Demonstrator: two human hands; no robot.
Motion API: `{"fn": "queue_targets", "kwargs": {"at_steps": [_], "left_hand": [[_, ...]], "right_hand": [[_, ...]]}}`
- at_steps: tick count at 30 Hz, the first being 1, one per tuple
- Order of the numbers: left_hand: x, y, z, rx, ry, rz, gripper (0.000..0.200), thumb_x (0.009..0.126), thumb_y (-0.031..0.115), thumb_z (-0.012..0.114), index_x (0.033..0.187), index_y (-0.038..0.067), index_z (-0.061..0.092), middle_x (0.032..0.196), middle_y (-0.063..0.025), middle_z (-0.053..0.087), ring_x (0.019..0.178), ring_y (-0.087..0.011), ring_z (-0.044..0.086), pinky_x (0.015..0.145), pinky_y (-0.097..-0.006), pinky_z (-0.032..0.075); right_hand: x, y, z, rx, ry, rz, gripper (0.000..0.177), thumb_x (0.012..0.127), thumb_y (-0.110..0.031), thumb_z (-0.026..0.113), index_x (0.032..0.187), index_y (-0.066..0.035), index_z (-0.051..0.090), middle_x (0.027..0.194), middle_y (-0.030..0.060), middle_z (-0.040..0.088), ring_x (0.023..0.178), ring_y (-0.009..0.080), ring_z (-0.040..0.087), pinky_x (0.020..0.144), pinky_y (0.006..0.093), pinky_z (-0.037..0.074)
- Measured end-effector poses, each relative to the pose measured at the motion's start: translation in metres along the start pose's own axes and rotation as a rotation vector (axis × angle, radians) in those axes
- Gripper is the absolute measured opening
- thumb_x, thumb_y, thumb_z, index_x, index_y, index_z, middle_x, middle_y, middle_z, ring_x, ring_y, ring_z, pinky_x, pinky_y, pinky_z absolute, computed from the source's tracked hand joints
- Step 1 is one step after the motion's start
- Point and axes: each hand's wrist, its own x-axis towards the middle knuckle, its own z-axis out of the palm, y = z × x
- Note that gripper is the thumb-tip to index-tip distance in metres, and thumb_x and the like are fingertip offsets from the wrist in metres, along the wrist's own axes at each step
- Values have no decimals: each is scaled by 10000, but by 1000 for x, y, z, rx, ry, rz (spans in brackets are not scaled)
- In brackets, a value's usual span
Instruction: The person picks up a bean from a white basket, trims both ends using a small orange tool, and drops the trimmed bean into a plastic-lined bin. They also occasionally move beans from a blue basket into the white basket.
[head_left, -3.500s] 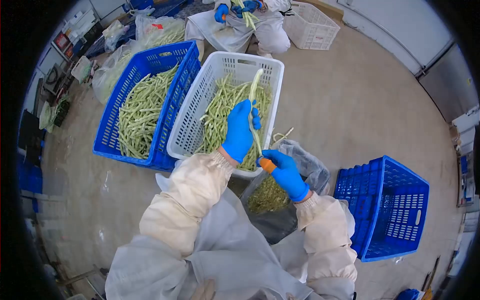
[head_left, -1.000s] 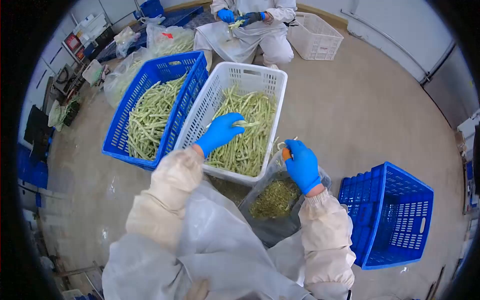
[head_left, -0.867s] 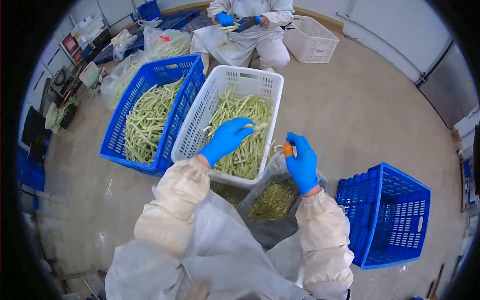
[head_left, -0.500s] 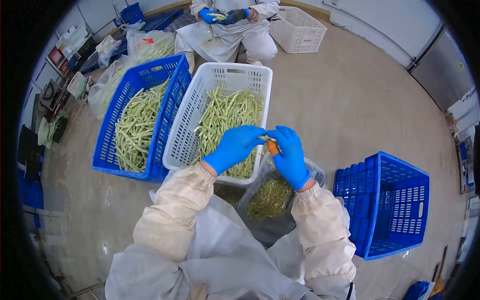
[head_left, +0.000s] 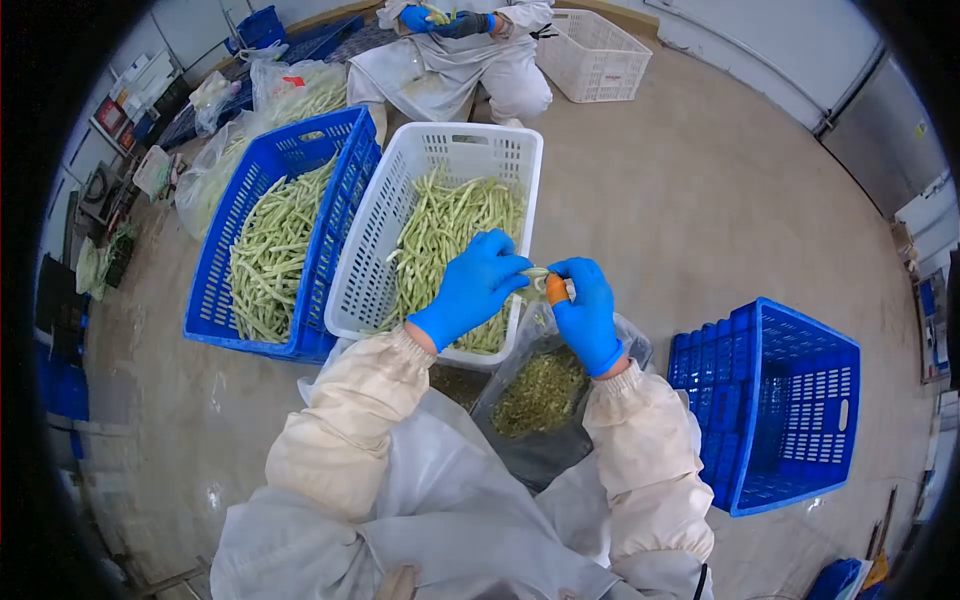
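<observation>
My left hand (head_left: pixel 474 289), in a blue glove, pinches a pale green bean (head_left: pixel 536 272) at the near right side of the white basket (head_left: pixel 349 300). My right hand (head_left: pixel 587 314), also gloved in blue, has its fingers closed at the bean's other end, with an orange cover (head_left: pixel 556 290) on the thumb. Green beans (head_left: pixel 455 225) fill much of the white basket. Below my hands, a grey tub (head_left: pixel 530 455) holds small green trimmings (head_left: pixel 540 393).
A blue crate (head_left: pixel 218 290) of beans stands left of the white basket. Stacked blue crates (head_left: pixel 741 400) are at the right. Across from me sits a co-worker (head_left: pixel 435 75), holding beans, with a white crate (head_left: pixel 610 70) beside them. Plastic bags (head_left: pixel 290 85) lie at the back left.
My fingertips have moved slightly apart around the bean, and my right hand has turned a little. The co-worker's hands have shifted slightly upward in view.
</observation>
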Motion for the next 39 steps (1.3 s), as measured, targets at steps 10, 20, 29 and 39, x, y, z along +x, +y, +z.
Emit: {"fn": "queue_targets", "kwargs": {"at_steps": [10, 20, 29, 39], "left_hand": [[2, -14, -12, -957, 0, -577, 136, 849, 143, 602, 940, 45, 620, 751, 5, 553, 632, -91, 503, 562, -232, 405], [-6, -10, -7, -1570, -93, -656, 205, 866, 177, 593, 1023, 49, 559, 798, -37, 565, 590, -90, 486, 476, -196, 337], [0, 2, -7, -1241, -121, -606, 194, 835, 123, 611, 1012, 48, 585, 802, -22, 579, 619, -72, 506, 509, -204, 370], [-8, 15, 4, -1398, -46, -638, 214, 871, 141, 574, 1050, 23, 562, 770, -34, 578, 596, -72, 496, 495, -196, 355]], "right_hand": [[6, 35, -29, 496, 95, 447, 93, 840, -60, 549, 895, -1, 596, 788, 35, 612, 743, 104, 538, 683, 258, 440], [4, -21, -27, 793, -214, 501, 202, 860, -38, 545, 1047, 27, 583, 953, 95, 629, 907, 173, 604, 804, 292, 479], [4, -24, -26, 784, -204, 536, 162, 874, -69, 562, 996, 32, 593, 901, 99, 638, 831, 169, 630, 765, 284, 489], [1, -15, -10, 844, 0, 582, 78, 836, -24, 564, 875, 42, 583, 799, 82, 629, 743, 158, 615, 715, 277, 491]]}}
